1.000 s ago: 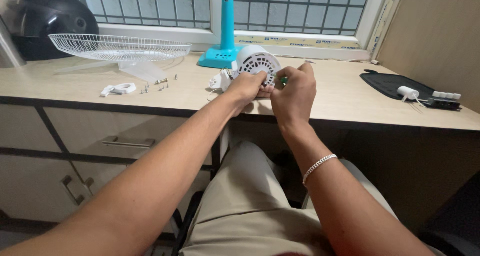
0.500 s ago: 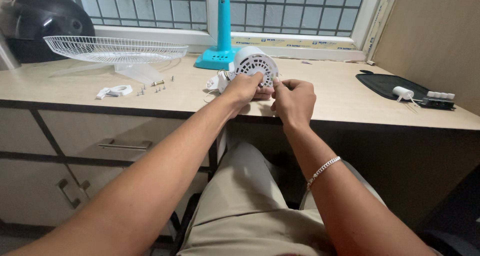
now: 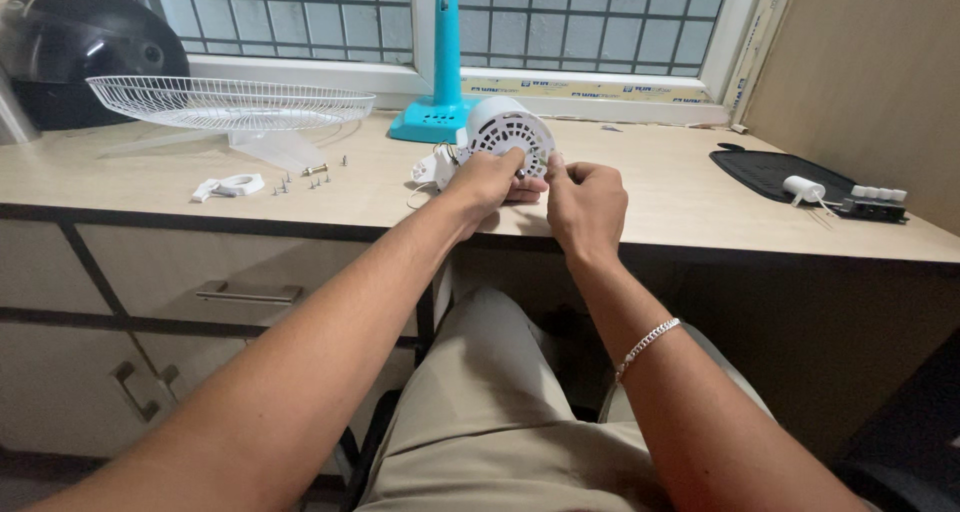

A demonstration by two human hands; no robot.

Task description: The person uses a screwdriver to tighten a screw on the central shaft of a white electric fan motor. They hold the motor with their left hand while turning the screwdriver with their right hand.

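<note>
Left hand [image 3: 490, 177] fingers wrapped around white fan motor housing [image 3: 508, 137] on the counter [image 3: 650, 197], right hand [image 3: 583, 200] fingers pinched narrow just beside its lower edge, screws [image 3: 310, 177] well apart leftward.

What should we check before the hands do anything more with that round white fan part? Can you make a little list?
1. Left hand has hold of the round white fan part: ok, its fingers lie across the slotted face.
2. Right hand is close to the part: ok, its fingertips meet the edge beside the left fingers.
3. Something small pinched in the right fingers: cannot tell, too small to see.
4. Loose screws safe on the desk: ok, grouped away from the edge.
5. Wire fan guard out of the way: ok, lying to the left, apart from the hands.
6. Part resting steady on the desk: cannot tell, the hands hide its base.
</note>
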